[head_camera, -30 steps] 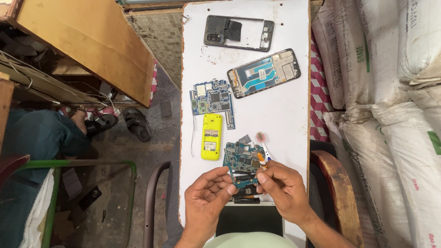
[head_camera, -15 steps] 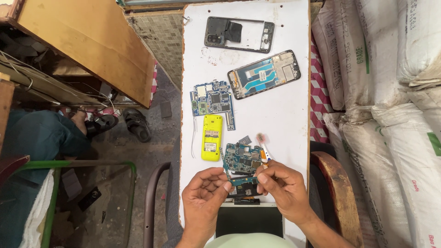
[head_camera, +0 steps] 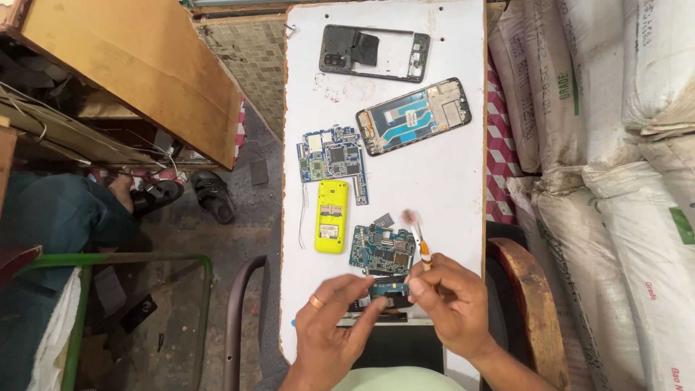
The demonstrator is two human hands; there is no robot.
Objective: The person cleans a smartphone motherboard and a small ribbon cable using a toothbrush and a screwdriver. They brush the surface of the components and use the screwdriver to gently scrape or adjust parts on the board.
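Since the earlier frames both hands have lifted a little off the near edge of the long white board [head_camera: 441, 181], and the small dark circuit piece [head_camera: 385, 289] between them now sits higher, just below the blue-green circuit board [head_camera: 381, 251] that lies flat on the white surface.

The left hand [head_camera: 334, 324], with a ring on one finger, has its fingers curled in narrowly and pinches the left end of the small dark circuit piece with its fingertips. The right hand [head_camera: 450, 305] is likewise closed narrow: its fingertips meet the right end of the same piece, and it also grips the white and orange toothbrush-like brush [head_camera: 415, 236], whose bristled head points away from the person and rests just beside the right edge of the blue-green circuit board.

A yellow keypad-phone shell [head_camera: 331, 216] lies just left of that board. Farther up the white board lies a larger blue circuit board with grey shields [head_camera: 333, 161], then a black-rimmed phone frame with a light blue inner plate [head_camera: 413, 116], tilted, and at the far end a black phone back frame [head_camera: 374, 53].

To the right stand stacked white woven sacks [head_camera: 615, 145]. To the left a brown cardboard sheet [head_camera: 137, 65] leans over the floor, with dark sandals [head_camera: 213, 195] below it.
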